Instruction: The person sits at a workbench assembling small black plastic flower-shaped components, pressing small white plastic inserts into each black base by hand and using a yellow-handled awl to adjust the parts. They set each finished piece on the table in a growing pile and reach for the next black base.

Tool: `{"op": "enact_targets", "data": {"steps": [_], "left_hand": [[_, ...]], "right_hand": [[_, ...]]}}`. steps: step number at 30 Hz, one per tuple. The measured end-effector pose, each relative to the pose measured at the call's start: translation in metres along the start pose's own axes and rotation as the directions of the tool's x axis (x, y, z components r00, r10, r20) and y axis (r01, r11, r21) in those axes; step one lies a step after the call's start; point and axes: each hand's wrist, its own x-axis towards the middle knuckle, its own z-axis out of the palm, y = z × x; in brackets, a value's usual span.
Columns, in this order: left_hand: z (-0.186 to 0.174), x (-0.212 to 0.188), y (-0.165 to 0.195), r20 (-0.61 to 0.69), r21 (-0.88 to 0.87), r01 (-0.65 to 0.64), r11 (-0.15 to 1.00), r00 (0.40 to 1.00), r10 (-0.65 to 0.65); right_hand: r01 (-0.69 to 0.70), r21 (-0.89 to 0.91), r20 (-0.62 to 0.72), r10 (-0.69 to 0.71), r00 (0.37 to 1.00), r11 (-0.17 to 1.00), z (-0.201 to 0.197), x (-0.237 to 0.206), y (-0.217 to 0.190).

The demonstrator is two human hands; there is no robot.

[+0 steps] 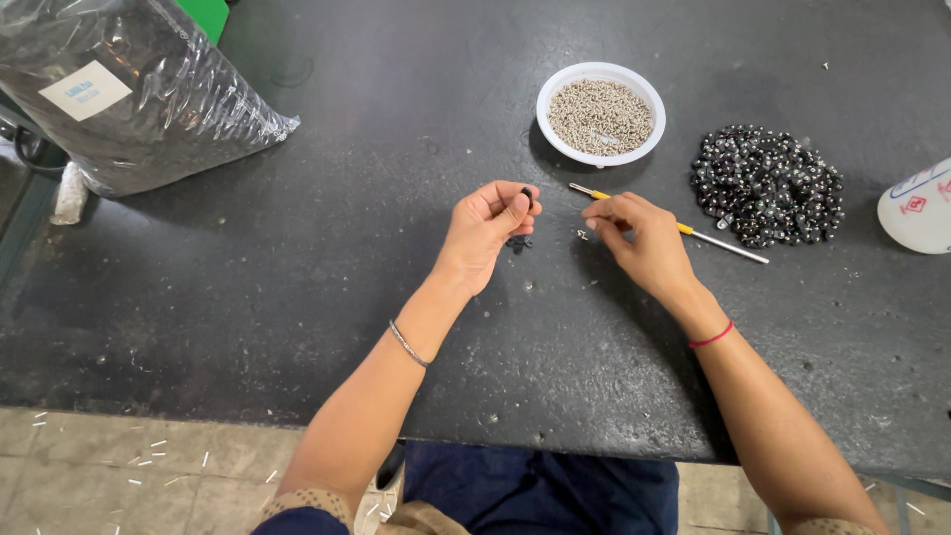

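Note:
My left hand (490, 226) is raised slightly over the dark table (297, 248), with thumb and fingers pinched on a small black part (527, 197). Another small black part (519, 242) lies on the table just under it. My right hand (639, 238) rests to the right, fingers curled and pinched; a tiny silver piece (582, 235) lies by its fingertips. Whether the right hand holds one I cannot tell. A thin tool with a yellow handle (684, 229) passes under that hand.
A white bowl (600, 79) of small silver pieces stands behind the hands. A heap of black parts (768, 185) lies at the right, beside a white container (918, 208). A large clear plastic bag (129, 89) of dark material fills the far left.

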Motion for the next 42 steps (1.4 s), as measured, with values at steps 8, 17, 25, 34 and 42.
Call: {"op": "enact_targets", "data": {"steps": [8, 17, 25, 34, 42], "left_hand": [[-0.001, -0.002, 0.003, -0.007, 0.004, -0.036, 0.999, 0.999, 0.036], [-0.003, -0.001, 0.007, -0.052, 0.032, -0.052, 0.998, 0.997, 0.054], [0.001, 0.001, -0.004, -0.010, 0.083, -0.010, 0.997, 1.000, 0.011], [0.020, -0.009, -0.008, 0.021, 0.063, 0.092, 0.994, 0.995, -0.093], [0.024, -0.010, -0.011, 0.056, -0.037, 0.238, 0.970, 0.970, -0.236]], "right_hand": [[0.003, -0.005, 0.018, -0.003, 1.000, 1.000, 0.002, 0.000, 0.000], [-0.008, 0.014, 0.005, 0.008, 1.000, 1.000, 0.002, -0.001, 0.000], [-0.176, 0.224, 0.002, 0.180, 0.984, 0.959, 0.008, -0.001, 0.003], [-0.113, 0.322, -0.121, 0.159, 0.980, 0.940, 0.009, -0.006, -0.018], [-0.043, 0.396, -0.125, 0.101, 0.987, 0.917, 0.009, -0.009, -0.015]]}}
